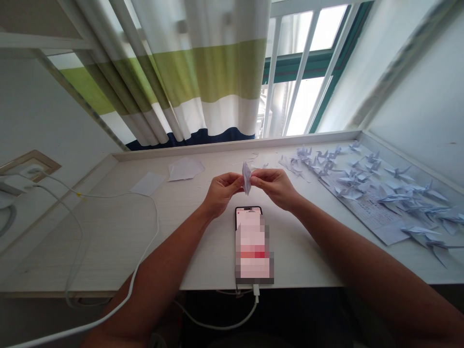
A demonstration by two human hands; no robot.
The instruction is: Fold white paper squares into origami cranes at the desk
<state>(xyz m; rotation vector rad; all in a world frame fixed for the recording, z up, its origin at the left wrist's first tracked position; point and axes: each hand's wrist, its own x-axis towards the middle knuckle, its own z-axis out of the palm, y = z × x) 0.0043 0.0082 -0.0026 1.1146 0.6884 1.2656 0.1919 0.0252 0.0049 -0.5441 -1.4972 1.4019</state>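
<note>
Between my two hands, above the desk, is a small piece of folded white paper (pixel 246 179), narrow and pointed at top and bottom. My left hand (pixel 224 191) pinches its left side between thumb and fingers. From the other side my right hand (pixel 275 186) grips it the same way. Just below the hands a phone (pixel 250 232) lies face up with its screen lit and partly blurred. To the right spread many folded paper cranes (pixel 353 176), some resting on a printed sheet (pixel 366 212).
Flat white paper pieces (pixel 186 169) and another sheet (pixel 148 182) lie at the back left. A white cable (pixel 157 217) loops over the desk's left side; a second cable (pixel 256 292) plugs into the phone. Paper scraps (pixel 290 164) lie near the back. A curtain (pixel 210 72) hangs behind the desk.
</note>
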